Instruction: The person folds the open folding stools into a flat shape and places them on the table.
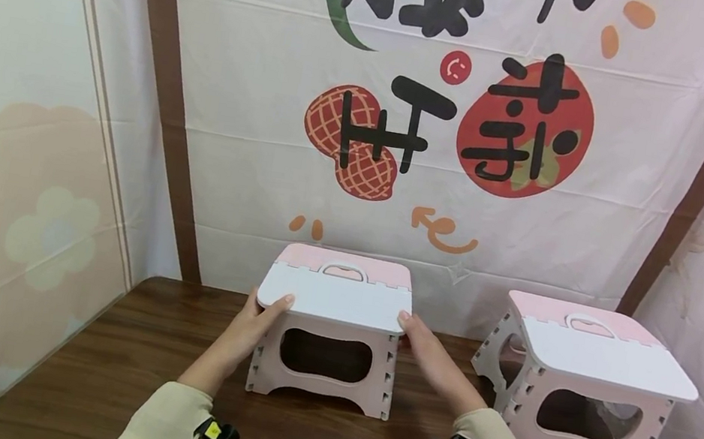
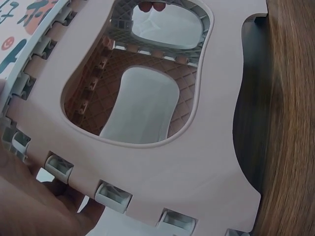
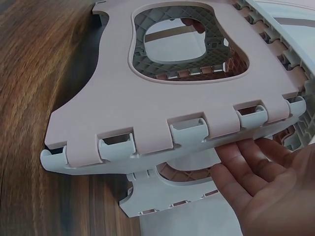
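A pink and white folding step stool [image 1: 333, 300] stands unfolded on the wooden table, a white handle on its top. At its left end my left hand [image 1: 252, 322] grips the top's edge, thumb on the white surface. My right hand [image 1: 425, 344] holds the opposite edge the same way, its thumb near the front corner. In the right wrist view, the fingers [image 3: 251, 172] reach under the top, against the stool's side. The left wrist view shows the left fingers [image 2: 74, 206] partly hidden by the stool's hinged side.
A second stool of the same kind [image 1: 604, 363] stands unfolded to the right, with something clear and shiny [image 1: 620, 411] visible through its opening. Behind the wooden table [image 1: 183, 346] hangs a printed cloth [image 1: 248, 181], and more cloth lines both sides.
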### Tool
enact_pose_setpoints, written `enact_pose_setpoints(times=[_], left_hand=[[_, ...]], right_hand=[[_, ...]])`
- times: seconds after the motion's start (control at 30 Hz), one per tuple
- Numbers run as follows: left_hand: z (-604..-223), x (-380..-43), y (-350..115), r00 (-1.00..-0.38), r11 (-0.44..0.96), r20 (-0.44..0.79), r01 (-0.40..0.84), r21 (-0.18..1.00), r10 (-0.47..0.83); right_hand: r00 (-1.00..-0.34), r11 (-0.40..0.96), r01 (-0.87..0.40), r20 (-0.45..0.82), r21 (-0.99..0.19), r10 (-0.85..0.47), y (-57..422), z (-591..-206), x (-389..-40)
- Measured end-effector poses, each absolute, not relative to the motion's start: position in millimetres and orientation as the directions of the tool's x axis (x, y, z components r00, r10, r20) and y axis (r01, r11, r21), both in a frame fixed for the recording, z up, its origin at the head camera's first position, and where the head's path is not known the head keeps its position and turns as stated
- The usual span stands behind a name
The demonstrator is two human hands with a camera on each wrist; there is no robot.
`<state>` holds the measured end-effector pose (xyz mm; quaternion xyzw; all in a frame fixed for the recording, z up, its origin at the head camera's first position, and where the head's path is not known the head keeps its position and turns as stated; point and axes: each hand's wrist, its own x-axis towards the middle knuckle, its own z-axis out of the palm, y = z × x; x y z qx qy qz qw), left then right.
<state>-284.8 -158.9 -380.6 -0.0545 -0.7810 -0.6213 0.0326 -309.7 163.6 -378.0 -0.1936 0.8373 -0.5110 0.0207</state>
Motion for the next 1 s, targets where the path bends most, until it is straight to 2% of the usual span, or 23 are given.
enact_pose_setpoints(times=[1.0], left_hand=[[-383, -283, -131, -0.987, 0.207, 0.159, 0.159, 0.965, 0.020]], right_hand=[[-0.908, 0.366, -0.312, 0.162, -0.877, -0.387, 188, -378, -307]])
